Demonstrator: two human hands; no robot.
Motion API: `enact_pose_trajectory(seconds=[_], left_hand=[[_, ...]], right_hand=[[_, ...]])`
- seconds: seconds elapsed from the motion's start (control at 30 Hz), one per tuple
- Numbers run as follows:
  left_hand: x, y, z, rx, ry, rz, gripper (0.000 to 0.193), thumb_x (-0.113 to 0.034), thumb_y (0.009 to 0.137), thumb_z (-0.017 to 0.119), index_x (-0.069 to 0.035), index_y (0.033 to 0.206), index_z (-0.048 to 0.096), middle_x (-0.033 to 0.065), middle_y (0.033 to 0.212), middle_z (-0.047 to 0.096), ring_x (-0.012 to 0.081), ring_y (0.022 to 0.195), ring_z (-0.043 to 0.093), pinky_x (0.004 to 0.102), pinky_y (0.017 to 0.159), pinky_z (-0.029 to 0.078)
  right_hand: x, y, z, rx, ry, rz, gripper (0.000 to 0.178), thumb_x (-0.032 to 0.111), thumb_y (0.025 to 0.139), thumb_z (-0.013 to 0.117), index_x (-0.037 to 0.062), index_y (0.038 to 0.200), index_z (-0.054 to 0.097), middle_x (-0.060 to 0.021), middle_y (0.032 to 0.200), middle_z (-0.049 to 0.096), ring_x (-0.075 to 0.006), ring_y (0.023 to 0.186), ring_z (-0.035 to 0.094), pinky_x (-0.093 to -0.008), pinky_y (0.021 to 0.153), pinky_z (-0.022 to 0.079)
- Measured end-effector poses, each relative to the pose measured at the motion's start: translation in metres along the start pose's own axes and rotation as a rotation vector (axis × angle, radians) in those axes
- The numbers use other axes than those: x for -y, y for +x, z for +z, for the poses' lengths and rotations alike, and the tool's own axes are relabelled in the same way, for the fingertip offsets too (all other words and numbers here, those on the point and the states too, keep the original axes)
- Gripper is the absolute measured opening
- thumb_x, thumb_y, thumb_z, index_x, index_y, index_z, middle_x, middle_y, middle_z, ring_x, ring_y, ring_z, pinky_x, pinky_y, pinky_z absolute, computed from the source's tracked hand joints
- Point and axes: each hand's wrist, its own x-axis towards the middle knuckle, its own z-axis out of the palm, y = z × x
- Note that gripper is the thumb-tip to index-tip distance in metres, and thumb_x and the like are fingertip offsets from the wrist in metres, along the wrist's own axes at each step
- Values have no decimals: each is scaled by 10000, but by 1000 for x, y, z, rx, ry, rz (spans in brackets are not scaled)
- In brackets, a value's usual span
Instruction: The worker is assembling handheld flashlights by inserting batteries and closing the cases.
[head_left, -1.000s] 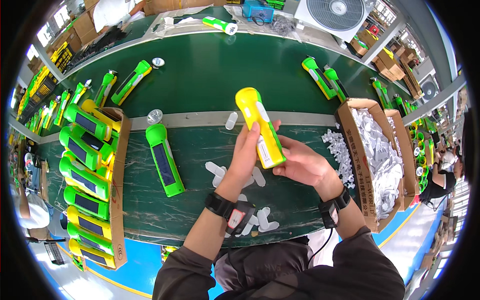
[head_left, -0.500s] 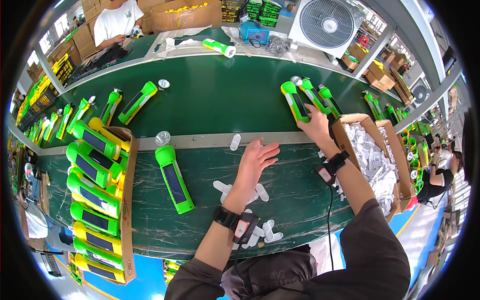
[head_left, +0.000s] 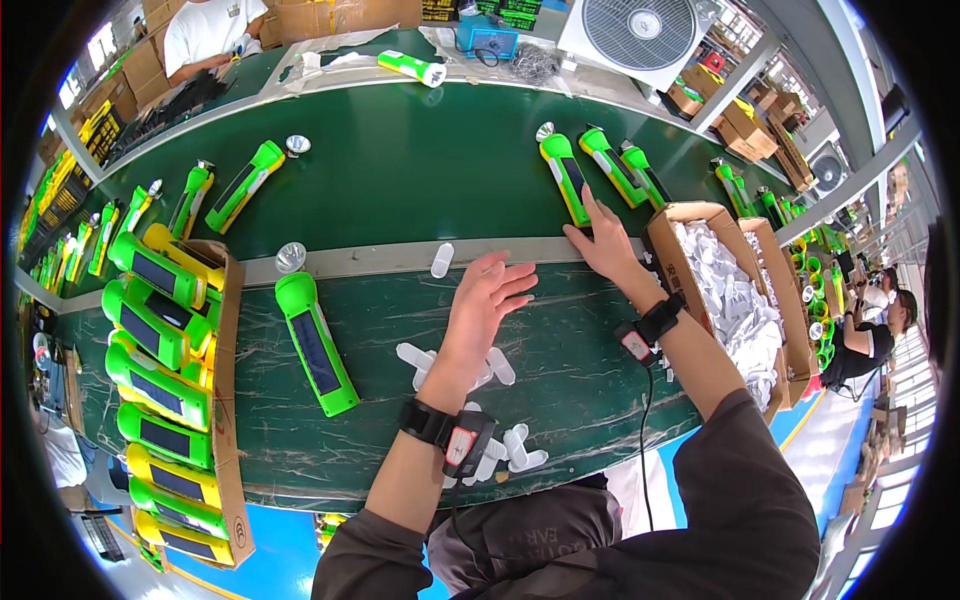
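My right hand [head_left: 606, 245] is at the lower end of a green and yellow flashlight [head_left: 566, 180] on the green belt. Its index finger points along the flashlight's right side and the thumb is spread away; it does not look closed round it. A round silver reflector [head_left: 544, 131] lies at that flashlight's head. Palm up over the near table, my left hand [head_left: 482, 308] is empty with its fingers apart. White oval plastic pieces [head_left: 502, 366] lie under and around the left wrist. Left of that hand another flashlight [head_left: 318, 345] with a dark panel lies by a loose reflector [head_left: 291, 257].
A carton [head_left: 228, 400] packed with flashlights stands at the left. To the right, a carton [head_left: 690, 300] holds white pieces. More flashlights [head_left: 247, 187] lie along the belt [head_left: 420, 170]. Beyond it are a fan [head_left: 640, 35] and a co-worker [head_left: 208, 40]. A black cable hangs from my right wrist.
My right hand has drawn slightly back toward me along the flashlight, its fingers straighter. The reflector at that flashlight's head now lies further left. The whole view has shifted; my left hand stays open.
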Motion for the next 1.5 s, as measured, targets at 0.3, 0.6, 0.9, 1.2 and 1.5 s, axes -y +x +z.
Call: enact_pose_trajectory(seconds=[0.3, 0.6, 0.9, 1.2, 1.5], left_hand=[[9, 14, -14, 54, -256, 91, 406, -332, 979, 450, -40, 1259, 466, 238, 1270, 553, 347, 1196, 535, 446, 1025, 405], [15, 20, -31, -54, -643, 117, 437, -328, 946, 560, -31, 1254, 470, 199, 1177, 602, 294, 1111, 588, 398, 992, 447], [18, 29, -32, -87, -720, 178, 360, -288, 936, 554, -47, 1199, 507, 132, 1088, 627, 241, 1041, 594, 359, 941, 454], [15, 31, -39, -89, -783, 179, 337, -270, 948, 507, -23, 1176, 536, 137, 1090, 639, 254, 1035, 604, 370, 925, 469], [-17, 15, -38, 36, -939, 36, 657, -621, 930, 362, -38, 1171, 544, 196, 1187, 588, 342, 1137, 558, 529, 977, 438]], right_hand=[[0, 99, -83, -208, -71, -41, 662, 442, 905, 585, -8, 1348, 387, -345, 1235, 481, -480, 1164, 478, -479, 986, 411], [188, 235, -36, 405, 204, -384, 535, 289, 781, 748, -6, 1179, 547, -171, 1053, 637, -261, 946, 636, -383, 838, 513], [376, 230, 138, -14, 3, -1282, 536, -5, 680, 710, 1, 1168, 486, -178, 1124, 522, -369, 1102, 514, -443, 934, 436], [359, 226, 132, 152, -135, -1207, 347, -61, 660, 662, 13, 965, 514, -140, 1000, 532, -327, 960, 558, -414, 818, 451], [252, 136, -40, 120, 64, -1206, 400, -18, 675, 627, 15, 1061, 526, -110, 1005, 525, -283, 967, 537, -405, 855, 458]])
